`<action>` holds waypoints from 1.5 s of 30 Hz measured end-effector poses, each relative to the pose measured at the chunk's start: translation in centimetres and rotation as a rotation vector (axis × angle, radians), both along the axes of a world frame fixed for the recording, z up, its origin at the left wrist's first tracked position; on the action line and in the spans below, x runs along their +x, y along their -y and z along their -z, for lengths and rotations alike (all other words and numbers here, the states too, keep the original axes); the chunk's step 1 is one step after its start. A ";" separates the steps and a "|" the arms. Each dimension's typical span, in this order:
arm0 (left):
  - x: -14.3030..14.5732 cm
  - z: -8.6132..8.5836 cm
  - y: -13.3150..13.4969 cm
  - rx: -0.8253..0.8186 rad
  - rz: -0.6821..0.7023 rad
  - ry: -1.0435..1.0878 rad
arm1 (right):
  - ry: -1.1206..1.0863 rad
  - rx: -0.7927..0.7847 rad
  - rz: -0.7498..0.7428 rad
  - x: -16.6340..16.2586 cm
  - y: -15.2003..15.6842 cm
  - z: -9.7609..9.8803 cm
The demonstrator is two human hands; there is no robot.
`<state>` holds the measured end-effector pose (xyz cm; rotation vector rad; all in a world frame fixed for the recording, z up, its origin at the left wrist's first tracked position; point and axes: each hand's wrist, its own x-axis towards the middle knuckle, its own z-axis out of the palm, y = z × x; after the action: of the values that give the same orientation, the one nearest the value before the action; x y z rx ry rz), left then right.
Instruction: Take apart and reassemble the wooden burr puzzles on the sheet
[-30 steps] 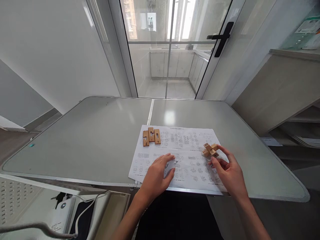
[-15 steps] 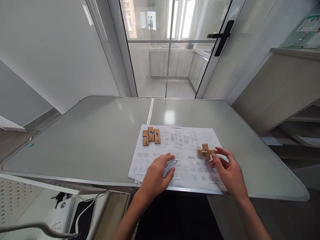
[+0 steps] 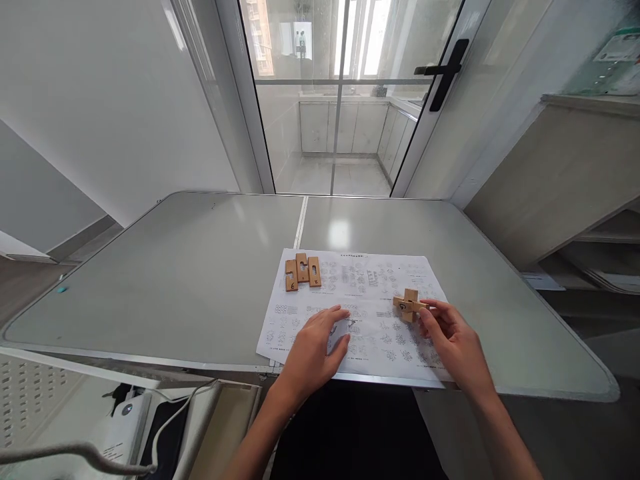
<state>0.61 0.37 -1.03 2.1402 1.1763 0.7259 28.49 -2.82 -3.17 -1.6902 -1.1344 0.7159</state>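
One wooden cross left of right hand, one end pinched at fingertips; left hand loosely spread, empty.

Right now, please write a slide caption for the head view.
Right hand holds a wooden cross assembly; three flat pieces lie on printed paper.

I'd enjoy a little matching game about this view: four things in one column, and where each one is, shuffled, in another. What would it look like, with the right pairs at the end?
Column one
1. Three flat brown wooden pieces with cut-outs
2. Pale wooden cross-shaped assembly
3. Black lever-style door handle
4. Bare left hand

Column two
A. Between the thumb and fingers of the bare right hand
B. Over the near part of the white printed paper sheet, thumb spread
C. Side by side at the sheet's far left
D. On the glass door

Pairs: 1-C; 2-A; 3-D; 4-B
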 end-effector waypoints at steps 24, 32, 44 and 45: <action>0.0 -0.9 0.1 -0.071 -0.014 0.107 | -0.242 0.073 -0.543 -7.4 0.5 -1.7; -0.1 -1.2 0.2 -0.094 0.013 0.105 | -0.219 0.030 -0.541 -7.3 0.8 -1.7; -0.1 -0.7 0.2 -0.078 0.006 0.104 | -0.165 0.017 -0.526 -7.5 0.6 -1.5; -0.1 -0.7 0.2 -0.082 0.009 0.102 | -0.163 0.016 -0.525 -7.5 0.6 -1.5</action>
<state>0.52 0.14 -0.34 2.0159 1.1233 0.7606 20.96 -3.44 -1.67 -1.2949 -1.4766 1.1413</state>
